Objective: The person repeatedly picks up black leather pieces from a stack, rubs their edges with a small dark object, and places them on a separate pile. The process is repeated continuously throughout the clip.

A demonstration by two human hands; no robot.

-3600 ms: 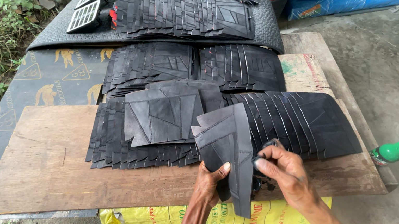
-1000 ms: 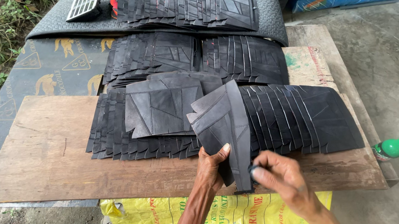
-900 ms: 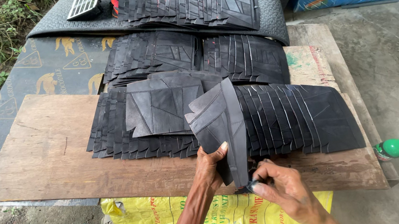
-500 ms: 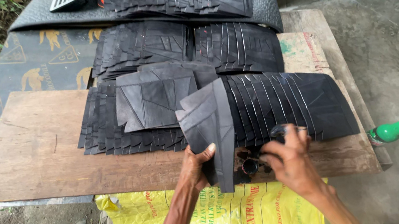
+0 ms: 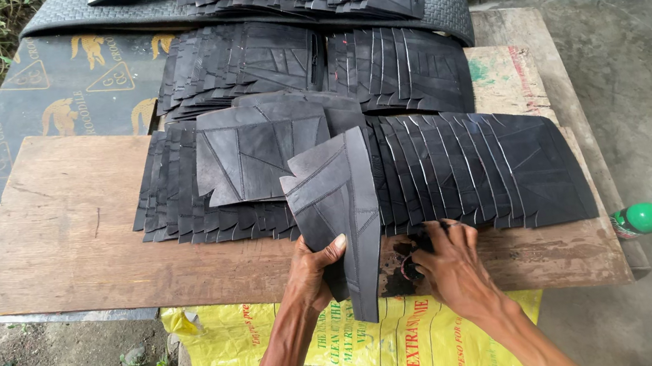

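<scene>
Black, flat, stiff piece (image 5: 338, 207) held up over worktop (image 5: 69, 247) edge, pinched in left hand (image 5: 313, 271). Right hand (image 5: 446, 264) resting loose beside it. Rows of black pieces (image 5: 470, 166) behind; green bottle (image 5: 649, 215) far right.

Soft, even daylight, faint shadows, no glare; sharp throughout, with slight wide-angle bending at edges.

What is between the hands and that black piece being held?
Nothing visible. The left hand already grips the black rubber piece at its lower edge. The right hand rests beside it on the wooden board, near the fanned row of black pieces.
</scene>
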